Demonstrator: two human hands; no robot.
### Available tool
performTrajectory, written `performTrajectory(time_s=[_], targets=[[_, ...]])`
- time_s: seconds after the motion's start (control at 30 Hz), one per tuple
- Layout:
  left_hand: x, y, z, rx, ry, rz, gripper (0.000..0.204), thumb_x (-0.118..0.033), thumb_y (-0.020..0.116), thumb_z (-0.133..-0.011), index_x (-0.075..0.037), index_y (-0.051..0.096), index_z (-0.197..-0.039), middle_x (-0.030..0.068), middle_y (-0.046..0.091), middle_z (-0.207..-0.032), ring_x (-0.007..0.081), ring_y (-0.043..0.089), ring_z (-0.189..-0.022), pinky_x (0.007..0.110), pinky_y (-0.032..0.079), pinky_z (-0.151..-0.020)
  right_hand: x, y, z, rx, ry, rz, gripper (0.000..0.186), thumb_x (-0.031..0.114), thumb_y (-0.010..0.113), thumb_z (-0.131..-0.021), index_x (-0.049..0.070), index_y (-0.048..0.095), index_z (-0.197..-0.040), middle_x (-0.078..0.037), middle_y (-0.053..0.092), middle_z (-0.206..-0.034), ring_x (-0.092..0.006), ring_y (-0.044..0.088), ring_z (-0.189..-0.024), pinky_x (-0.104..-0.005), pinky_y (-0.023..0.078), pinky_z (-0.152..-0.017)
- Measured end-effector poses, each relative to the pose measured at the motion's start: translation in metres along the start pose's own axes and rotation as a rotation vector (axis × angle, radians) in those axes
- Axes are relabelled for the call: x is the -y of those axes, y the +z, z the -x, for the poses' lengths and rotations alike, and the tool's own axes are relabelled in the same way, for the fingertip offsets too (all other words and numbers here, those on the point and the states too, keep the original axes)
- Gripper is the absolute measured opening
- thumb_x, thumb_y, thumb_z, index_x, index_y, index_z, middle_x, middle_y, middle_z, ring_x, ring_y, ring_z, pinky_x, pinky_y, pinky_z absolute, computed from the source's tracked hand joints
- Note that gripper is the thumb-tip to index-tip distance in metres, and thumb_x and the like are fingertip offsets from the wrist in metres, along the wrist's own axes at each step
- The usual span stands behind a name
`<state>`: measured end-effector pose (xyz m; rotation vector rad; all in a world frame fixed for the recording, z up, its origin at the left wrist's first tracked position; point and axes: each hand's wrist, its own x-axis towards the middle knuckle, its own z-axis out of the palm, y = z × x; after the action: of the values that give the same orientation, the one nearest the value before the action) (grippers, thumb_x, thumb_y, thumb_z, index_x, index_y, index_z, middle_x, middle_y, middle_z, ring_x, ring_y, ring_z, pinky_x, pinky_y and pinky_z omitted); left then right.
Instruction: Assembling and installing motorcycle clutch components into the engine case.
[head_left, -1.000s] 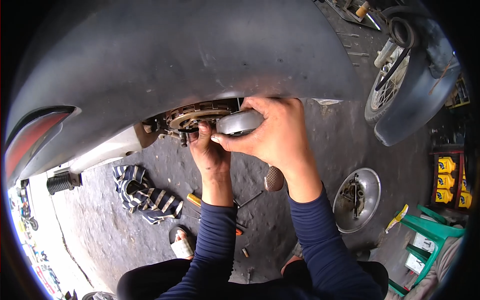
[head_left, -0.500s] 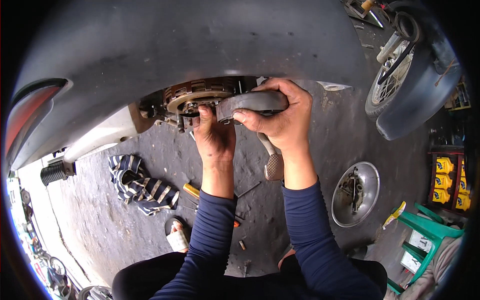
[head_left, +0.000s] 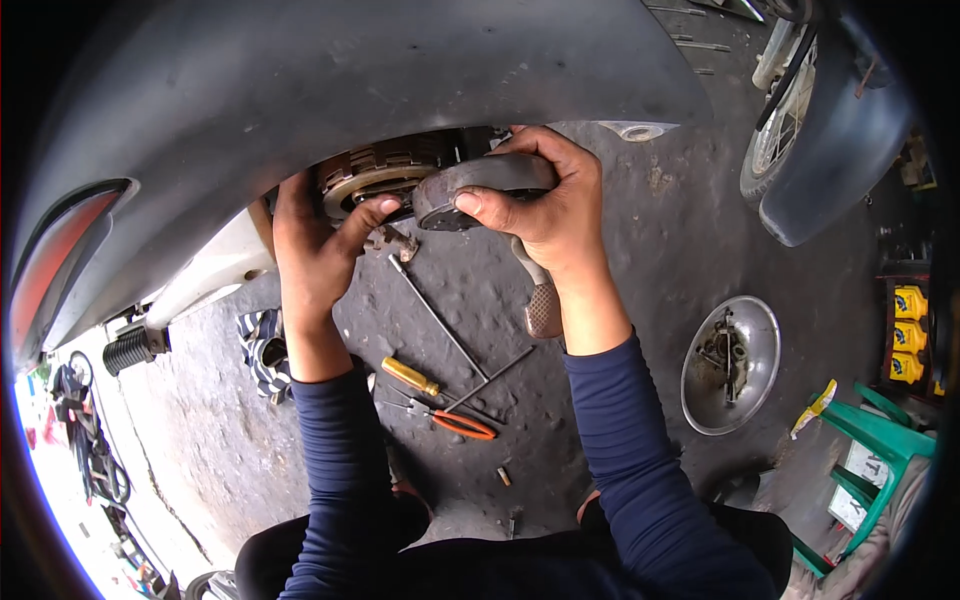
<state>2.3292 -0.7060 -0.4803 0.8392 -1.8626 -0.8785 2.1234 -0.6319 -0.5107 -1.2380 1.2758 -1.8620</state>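
Observation:
Under a dark grey motorcycle body panel (head_left: 430, 70), a round slotted clutch basket (head_left: 385, 160) shows in the engine. My left hand (head_left: 312, 245) is closed round its left side, thumb across the lower front; its fingertips are hidden behind. To the right, my right hand (head_left: 560, 205) grips a dark, round metal drum (head_left: 485, 185), thumb on the near face and fingers over the far side. The drum is tilted and sits close beside the basket; whether they touch I cannot tell. A foot pedal (head_left: 543, 310) hangs below my right hand.
On the floor lie a yellow-handled screwdriver (head_left: 410, 376), orange-handled pliers (head_left: 463, 424), a long metal rod (head_left: 437, 318) and a striped cloth (head_left: 262, 350). A metal bowl of parts (head_left: 768, 375) stands at right, near a green plastic stool (head_left: 880, 440). Another motorcycle's wheel (head_left: 780, 140) is far right.
My left hand has shifted left, from beneath the drum to the basket's left side. The right hand keeps its hold on the drum. The view has shifted, showing more of the floor tools.

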Motion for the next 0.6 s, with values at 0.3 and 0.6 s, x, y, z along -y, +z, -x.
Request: performTrajectory(time_s=[0.3,0.6], targets=[[0.007,0.009,-0.001,-0.041,-0.012,0.325,0.051,0.006,0.076,-0.080,0.004,0.051,-0.124,0.0135,0.067,-0.112,0.0208,0.066,-0.100,0.032,0.052,-0.091,0.001,0.001,0.001,-0.018,0.005,-0.002,0.043,0.024,0.094,-0.055,0.003,0.066,-0.080,-0.002,0.065,-0.078,-0.0121,0.062,-0.076,-0.0270,0.051,-0.072],[0.000,0.009,0.000,-0.038,-0.019,0.122,0.061,0.007,0.082,-0.073,0.003,0.049,-0.124,0.0149,0.066,-0.111,0.0224,0.067,-0.099,0.033,0.054,-0.089,0.011,0.003,-0.007,0.031,-0.102,0.212,0.044,0.023,0.095,-0.053,0.002,0.067,-0.079,-0.004,0.066,-0.074,-0.0123,0.064,-0.069,-0.0265,0.052,-0.066]])
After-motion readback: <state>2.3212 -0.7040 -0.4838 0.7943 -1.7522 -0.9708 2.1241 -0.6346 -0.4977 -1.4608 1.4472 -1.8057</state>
